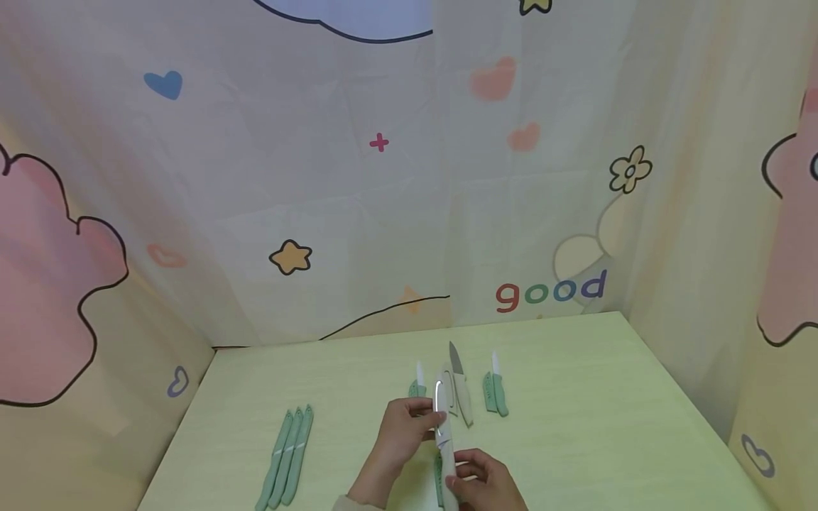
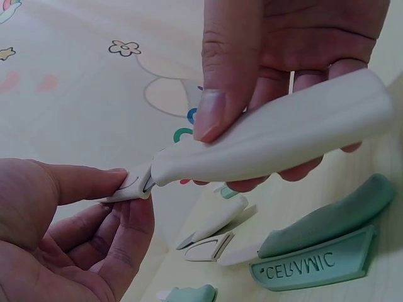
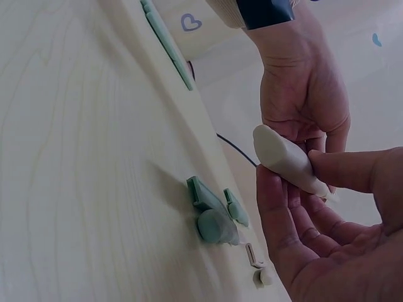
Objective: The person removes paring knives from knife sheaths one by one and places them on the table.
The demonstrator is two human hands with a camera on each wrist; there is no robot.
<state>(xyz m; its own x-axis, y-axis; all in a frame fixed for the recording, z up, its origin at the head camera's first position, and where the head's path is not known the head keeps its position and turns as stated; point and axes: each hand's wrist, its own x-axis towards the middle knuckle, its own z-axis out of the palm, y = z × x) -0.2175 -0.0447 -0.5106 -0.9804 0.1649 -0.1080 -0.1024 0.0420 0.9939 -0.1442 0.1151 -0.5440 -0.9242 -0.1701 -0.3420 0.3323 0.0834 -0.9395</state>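
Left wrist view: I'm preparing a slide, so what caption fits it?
Left grip pinches a white sheath, right grip holds the knife's white handle, green knife and CERAMIC-marked sheath lying below.

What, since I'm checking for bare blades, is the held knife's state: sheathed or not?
Mostly sheathed: the white sheath covers most of the blade, a sliver showing beside the handle.

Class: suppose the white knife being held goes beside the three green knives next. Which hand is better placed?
Probably the left hand: in the head view it is nearer the three green knives, and it pinches the white sheath; the right hand, gripping the handle, is farther off.
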